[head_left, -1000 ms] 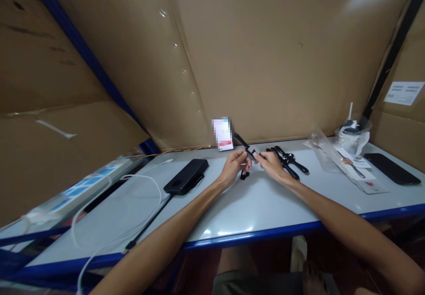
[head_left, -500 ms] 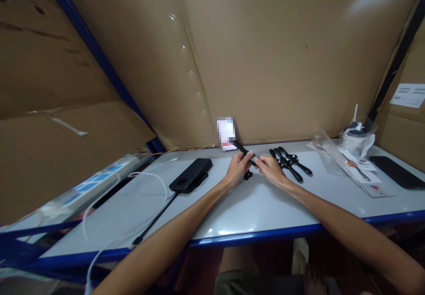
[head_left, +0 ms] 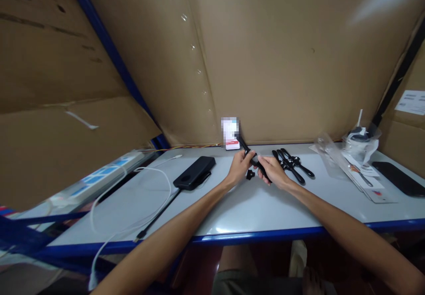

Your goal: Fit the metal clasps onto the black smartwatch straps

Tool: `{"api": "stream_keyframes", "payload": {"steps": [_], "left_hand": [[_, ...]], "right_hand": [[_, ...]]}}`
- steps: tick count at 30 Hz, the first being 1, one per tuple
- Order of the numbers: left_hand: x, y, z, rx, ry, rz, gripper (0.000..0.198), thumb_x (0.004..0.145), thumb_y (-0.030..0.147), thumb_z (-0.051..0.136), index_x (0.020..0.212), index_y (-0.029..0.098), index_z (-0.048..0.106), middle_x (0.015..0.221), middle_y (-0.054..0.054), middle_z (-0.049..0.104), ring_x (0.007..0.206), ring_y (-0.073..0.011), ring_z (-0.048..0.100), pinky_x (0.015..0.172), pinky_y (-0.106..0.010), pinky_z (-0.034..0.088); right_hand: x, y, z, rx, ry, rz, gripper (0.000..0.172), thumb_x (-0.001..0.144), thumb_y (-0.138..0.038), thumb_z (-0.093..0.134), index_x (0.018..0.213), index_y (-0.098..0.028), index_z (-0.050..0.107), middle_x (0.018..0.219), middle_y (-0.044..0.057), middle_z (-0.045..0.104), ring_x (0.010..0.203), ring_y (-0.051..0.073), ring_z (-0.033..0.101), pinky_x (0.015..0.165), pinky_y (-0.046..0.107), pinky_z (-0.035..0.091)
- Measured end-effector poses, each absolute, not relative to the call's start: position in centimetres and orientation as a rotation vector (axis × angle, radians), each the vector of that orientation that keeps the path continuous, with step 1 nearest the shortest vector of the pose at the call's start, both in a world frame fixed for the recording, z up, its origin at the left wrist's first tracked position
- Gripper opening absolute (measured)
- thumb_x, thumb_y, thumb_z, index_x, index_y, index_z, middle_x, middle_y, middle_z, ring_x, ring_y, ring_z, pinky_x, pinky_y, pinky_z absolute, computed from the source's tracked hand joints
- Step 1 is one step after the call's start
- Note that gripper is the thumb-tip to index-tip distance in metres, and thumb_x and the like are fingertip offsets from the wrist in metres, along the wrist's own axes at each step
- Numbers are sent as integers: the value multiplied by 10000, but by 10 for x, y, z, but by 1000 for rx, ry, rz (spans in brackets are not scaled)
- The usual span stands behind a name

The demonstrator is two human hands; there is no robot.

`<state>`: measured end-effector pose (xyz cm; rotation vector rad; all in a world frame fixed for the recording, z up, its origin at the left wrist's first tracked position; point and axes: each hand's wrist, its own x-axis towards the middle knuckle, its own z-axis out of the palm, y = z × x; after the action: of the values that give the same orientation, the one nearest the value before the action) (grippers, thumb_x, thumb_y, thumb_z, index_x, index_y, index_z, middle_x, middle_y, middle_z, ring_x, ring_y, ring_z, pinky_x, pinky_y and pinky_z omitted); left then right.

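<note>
Behind everything, a cardboard wall (head_left: 265, 65) fills the view from nine o'clock round to three. Below it the pale desk (head_left: 232, 211) with its blue front edge runs across the picture.

On the desk's far left, at about nine o'clock from the hands, a white power strip (head_left: 99, 178) lies along the edge. A white cable (head_left: 146, 197) loops from it toward seven o'clock. A black power bank (head_left: 194, 178) lies flat just left of the hands, at nine o'clock and near them. Well apart at three o'clock, a dark phone (head_left: 398, 178) lies by the right edge. Beside it are a crumpled clear bag (head_left: 328, 153) and a wrapped cup (head_left: 358, 142) with a straw.

Both forearms reach in from six o'clock and meet at the desk's middle. A cluster of black pieces (head_left: 292, 164) lies on the desk just beside the right hand, at two o'clock.

The left grip (head_left: 239, 167) and the right grip (head_left: 271, 171) are both clamped on one black bar (head_left: 255, 160). It spans the gap between them, slanting from eleven o'clock down to five. Its upper end pokes out past the left fingers toward a blurred card (head_left: 230, 133) at the wall. Its lower end is hidden inside the right palm.

A small black knob (head_left: 250, 174) sits on the desk directly under the bar, at six o'clock, between the two hands. Whether it touches either hand cannot be told.
</note>
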<state>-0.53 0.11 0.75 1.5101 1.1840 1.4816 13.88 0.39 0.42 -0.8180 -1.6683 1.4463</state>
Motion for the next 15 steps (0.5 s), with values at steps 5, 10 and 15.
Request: {"api": "stream_keyframes", "payload": {"steps": [5, 10, 15], "left_hand": [[-8, 2, 6, 1465, 1204, 1437, 352, 804, 489, 596, 667, 177, 506, 460, 18, 548, 394, -84, 472, 409, -196, 312], [-9, 1, 10, 1459, 1205, 1423, 323, 767, 457, 625, 664, 174, 508, 451, 26, 539, 384, -91, 493, 389, -188, 305], [-9, 1, 10, 1412, 1195, 1432, 305, 730, 441, 657, 705, 173, 513, 496, 42, 542, 409, -105, 538, 401, -190, 368]], "right_hand": [[139, 4, 3, -790, -1706, 1399, 415, 890, -558, 483, 708, -186, 511, 484, -60, 503, 310, 55, 366, 276, 170, 227], [138, 4, 2, -777, -1715, 1435, 394, 879, -547, 501, 715, -188, 500, 499, -61, 516, 312, 55, 384, 276, 167, 248], [136, 3, 0, -778, -1659, 1508, 434, 864, -604, 513, 737, -188, 507, 489, -55, 533, 302, 66, 404, 276, 177, 274]]}}
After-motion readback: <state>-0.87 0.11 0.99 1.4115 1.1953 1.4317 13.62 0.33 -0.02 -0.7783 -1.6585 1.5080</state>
